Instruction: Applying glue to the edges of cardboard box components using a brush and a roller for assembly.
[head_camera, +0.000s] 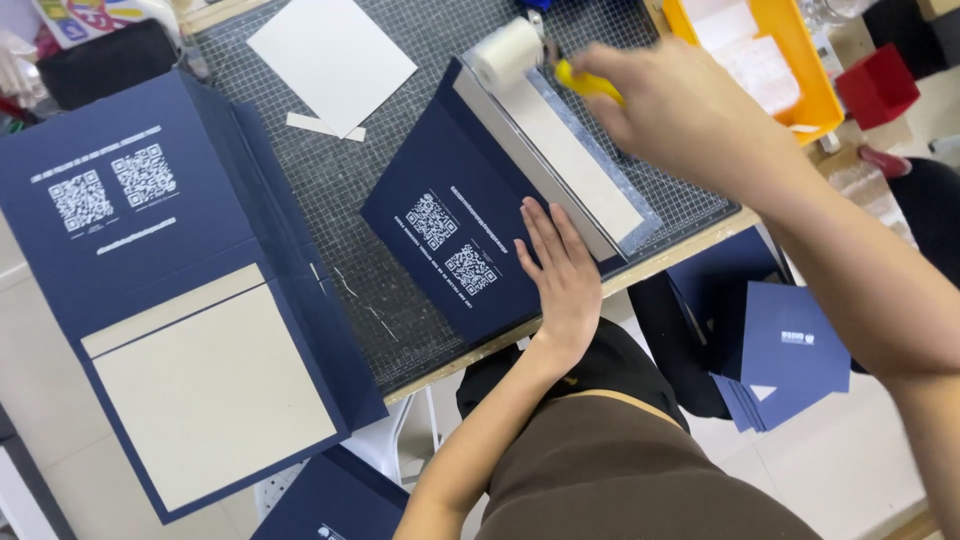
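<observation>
Navy folded cover (450, 250) pinned flat on gridded cutting mat (330, 180) under left hand (562, 280), fingers spread and holding nothing, while right hand (680, 115), fingers curled, probably gripping yellow-handled roller (520, 55), presses pale strip (560, 155) down.

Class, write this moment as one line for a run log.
left hand: flat on navy cover | right hand: gripping yellow-handled roller at board strip | surface: cutting mat

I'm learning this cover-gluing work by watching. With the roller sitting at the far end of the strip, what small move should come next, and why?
Probably draw the roller back along the pale strip toward the body. The right hand holds its yellow handle at the strip's far end, most of the strip lies unrolled ahead, and the left hand lies flat on the navy cover.
</observation>
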